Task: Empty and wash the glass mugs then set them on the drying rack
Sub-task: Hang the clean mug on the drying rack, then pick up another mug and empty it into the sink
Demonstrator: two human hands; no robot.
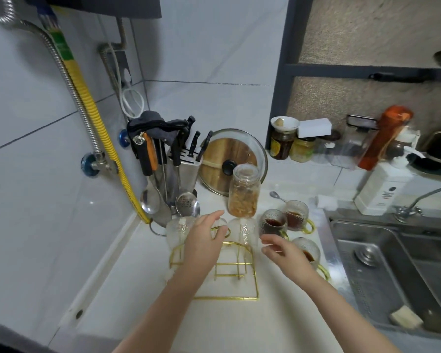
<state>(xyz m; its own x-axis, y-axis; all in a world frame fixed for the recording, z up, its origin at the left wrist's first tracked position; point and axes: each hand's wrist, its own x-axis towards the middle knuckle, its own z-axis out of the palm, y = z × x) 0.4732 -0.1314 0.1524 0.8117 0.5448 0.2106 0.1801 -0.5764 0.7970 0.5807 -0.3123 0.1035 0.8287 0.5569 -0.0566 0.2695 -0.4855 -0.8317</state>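
**Head view: two mugs racked, three left**

Left hand (206,238), fingers loosely spread, rests on an upturned mug (179,231) on the gold drying rack (236,272). Right hand (283,250), open and empty, reaches toward three tea-filled mugs (274,222) at two o'clock, unwashed.

Walls: large pale grey tiles (201,47), meeting at a corner behind the counter.
Pipes: a yellow corrugated gas hose (87,93) and a steel flexible hose (69,80) run down the left wall.
Counter: white worktop (127,284) (glossy, catching soft light).
Window: dark-framed (288,72), with frosted patterned glass (367,29).
Sink: stainless steel basin (392,273), at right.
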